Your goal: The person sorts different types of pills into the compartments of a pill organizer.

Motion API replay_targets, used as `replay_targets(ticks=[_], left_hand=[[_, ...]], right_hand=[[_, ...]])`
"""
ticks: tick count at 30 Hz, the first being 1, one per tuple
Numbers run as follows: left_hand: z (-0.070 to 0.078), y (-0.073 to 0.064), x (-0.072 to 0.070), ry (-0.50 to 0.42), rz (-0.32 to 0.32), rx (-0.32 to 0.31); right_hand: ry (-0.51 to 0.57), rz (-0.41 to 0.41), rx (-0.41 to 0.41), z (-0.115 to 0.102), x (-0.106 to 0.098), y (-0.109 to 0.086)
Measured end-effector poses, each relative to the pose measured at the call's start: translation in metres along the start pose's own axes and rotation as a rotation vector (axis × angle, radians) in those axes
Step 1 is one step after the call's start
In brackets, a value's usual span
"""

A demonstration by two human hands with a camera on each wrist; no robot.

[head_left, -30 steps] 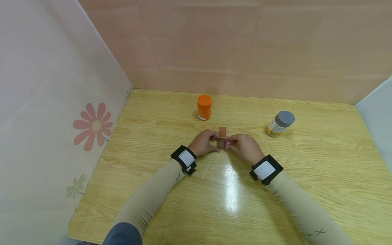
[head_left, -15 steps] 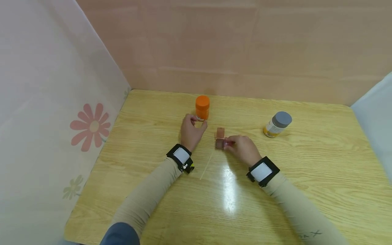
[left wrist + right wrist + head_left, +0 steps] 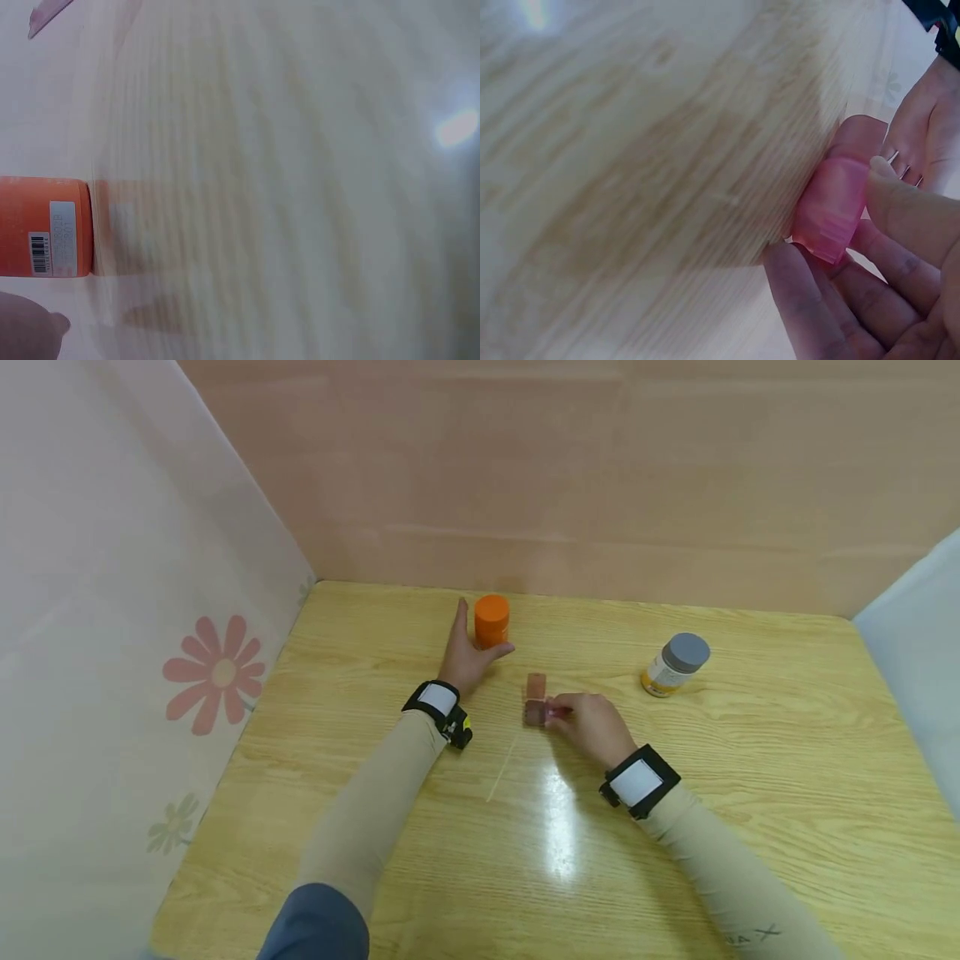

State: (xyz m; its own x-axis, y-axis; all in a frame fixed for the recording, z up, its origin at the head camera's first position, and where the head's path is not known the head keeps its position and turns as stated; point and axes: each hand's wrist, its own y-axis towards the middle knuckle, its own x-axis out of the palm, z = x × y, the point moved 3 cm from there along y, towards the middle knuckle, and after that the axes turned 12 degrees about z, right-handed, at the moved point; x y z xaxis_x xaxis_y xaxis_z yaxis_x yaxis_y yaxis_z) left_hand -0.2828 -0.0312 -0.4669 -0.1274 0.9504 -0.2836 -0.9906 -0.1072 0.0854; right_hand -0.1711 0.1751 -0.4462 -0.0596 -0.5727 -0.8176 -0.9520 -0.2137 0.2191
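My left hand is around the near left side of an orange bottle, its fingers stretched and thumb spread in front. In the left wrist view the bottle stands on the table, with a fingertip a little apart from it. My right hand pinches the side of a small hinged plastic box, whose reddish lid stands open away from me. The right wrist view shows this translucent pink box between thumb and fingers, low at the tabletop; its inside is hidden there.
A white and yellow bottle with a grey cap stands farther right on the wooden table. A thin pale line lies on the tabletop left of the box. Cloth hangs behind and at both sides.
My left hand has let go of the small box and reached up and left to the orange bottle, fingers spreading. My right hand stays at the box.
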Motion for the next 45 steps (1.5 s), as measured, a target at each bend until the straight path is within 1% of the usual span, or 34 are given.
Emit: replay_targets(ticks=[3,6,8,10,19,22,28,35,39,42,45], left_hand=[[-0.002,0.005,0.003,-0.023,0.009,0.002],[-0.003,0.008,0.006,-0.028,0.032,0.055],[-0.004,0.008,0.007,-0.039,0.038,0.089],[-0.004,0.007,0.007,-0.046,0.042,0.11],[-0.001,0.0,-0.003,-0.045,0.002,0.115],[-0.002,-0.004,-0.007,-0.048,-0.031,0.113],[-0.005,-0.014,-0.016,-0.056,-0.124,0.118],[-0.008,-0.026,-0.021,-0.021,-0.168,0.123],[-0.007,-0.039,-0.023,-0.022,-0.2,0.12],[-0.007,-0.051,-0.027,-0.008,-0.246,0.127],[-0.006,-0.062,-0.031,0.005,-0.299,0.152]], right_hand=[[-0.001,0.006,-0.011,0.0,0.003,0.0],[-0.003,0.014,-0.021,0.0,0.005,-0.001],[-0.004,0.017,-0.016,0.001,0.005,-0.001],[-0.003,0.013,-0.008,0.001,0.005,-0.001],[0.012,0.02,0.01,0.004,0.002,-0.001],[0.018,0.017,0.013,0.005,0.003,-0.001],[0.013,0.009,0.018,0.005,0.002,-0.001],[0.01,0.013,0.03,0.006,0.0,-0.002],[0.022,0.014,0.028,0.006,0.001,-0.003],[0.027,0.016,0.022,0.005,0.002,-0.002],[0.029,0.014,0.02,0.005,0.003,-0.002]])
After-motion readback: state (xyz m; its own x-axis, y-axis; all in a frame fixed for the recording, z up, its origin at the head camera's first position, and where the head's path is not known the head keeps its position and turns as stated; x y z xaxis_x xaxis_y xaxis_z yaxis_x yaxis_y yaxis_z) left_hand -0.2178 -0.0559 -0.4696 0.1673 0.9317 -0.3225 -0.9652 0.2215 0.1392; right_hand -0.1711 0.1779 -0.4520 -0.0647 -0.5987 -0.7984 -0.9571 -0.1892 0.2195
